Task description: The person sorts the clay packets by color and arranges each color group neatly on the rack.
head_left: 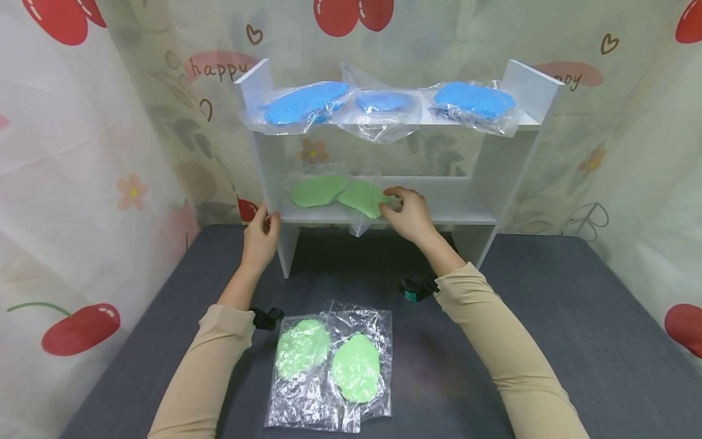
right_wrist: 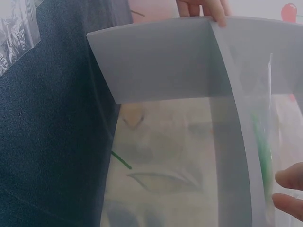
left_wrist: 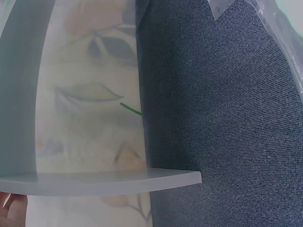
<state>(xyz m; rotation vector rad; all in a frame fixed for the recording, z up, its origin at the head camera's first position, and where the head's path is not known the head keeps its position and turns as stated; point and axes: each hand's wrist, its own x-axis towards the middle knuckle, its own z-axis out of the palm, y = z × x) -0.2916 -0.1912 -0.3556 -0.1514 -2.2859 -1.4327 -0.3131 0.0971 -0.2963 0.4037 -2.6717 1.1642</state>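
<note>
A white two-tier shelf (head_left: 439,212) stands on the dark table. My left hand (head_left: 260,238) grips the front edge of its left side panel near the lower board; its fingers show over the panel in the right wrist view. On that board lie two flat light-green pieces in clear plastic bags, a left green packet (head_left: 315,191) and a right green packet (head_left: 359,196), overlapping slightly. My right hand (head_left: 411,216) touches the right packet's right edge, thumb and index finger apart. Two more bagged green pieces, a left one (head_left: 303,349) and a right one (head_left: 356,369), lie on the table.
The top board holds three blue pieces in clear bags: a left one (head_left: 307,103), a middle one (head_left: 384,102) and a right one (head_left: 474,100). A printed curtain (head_left: 131,158) surrounds the dark tabletop (head_left: 439,366). A thin cable (head_left: 592,219) hangs at the right.
</note>
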